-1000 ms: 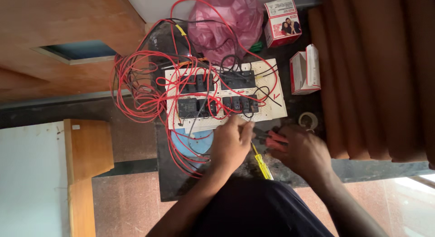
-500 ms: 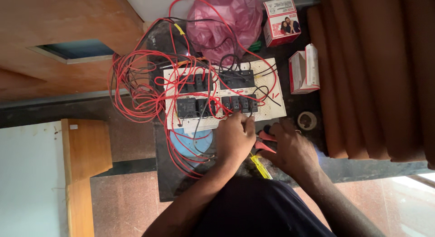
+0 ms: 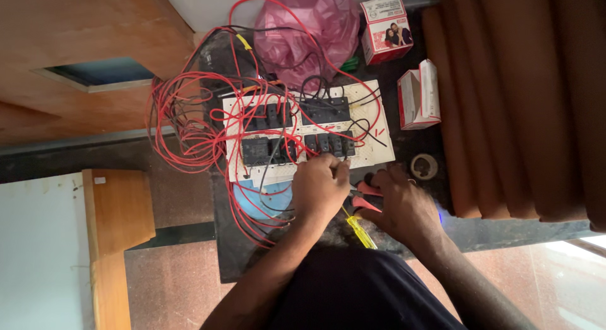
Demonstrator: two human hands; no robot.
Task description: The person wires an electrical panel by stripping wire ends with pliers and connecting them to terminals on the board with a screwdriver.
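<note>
Now the white switch board (image 3: 379,147), lying on the dark worktop (image 3: 233,260) among loops of red wire (image 3: 183,134), is getting the left hand (image 3: 320,190) at its near edge: the fingers are curling together and pinching at something small by the row of black switches (image 3: 328,142), though what they are gripping is hidden beneath them. A second ago this hand was sitting a little lower and nearer the body; it is moving up onto the board, so the work is shifting to the switch row itself. The right hand (image 3: 404,207) is closing around red-handled pliers (image 3: 366,197) and is sliding in closer to the left one. A yellow-handled screwdriver (image 3: 361,232) is lying just below them. Farther out are sitting a tape roll (image 3: 423,166), two small cartons (image 3: 418,95), and a pink plastic bag (image 3: 309,27).
</note>
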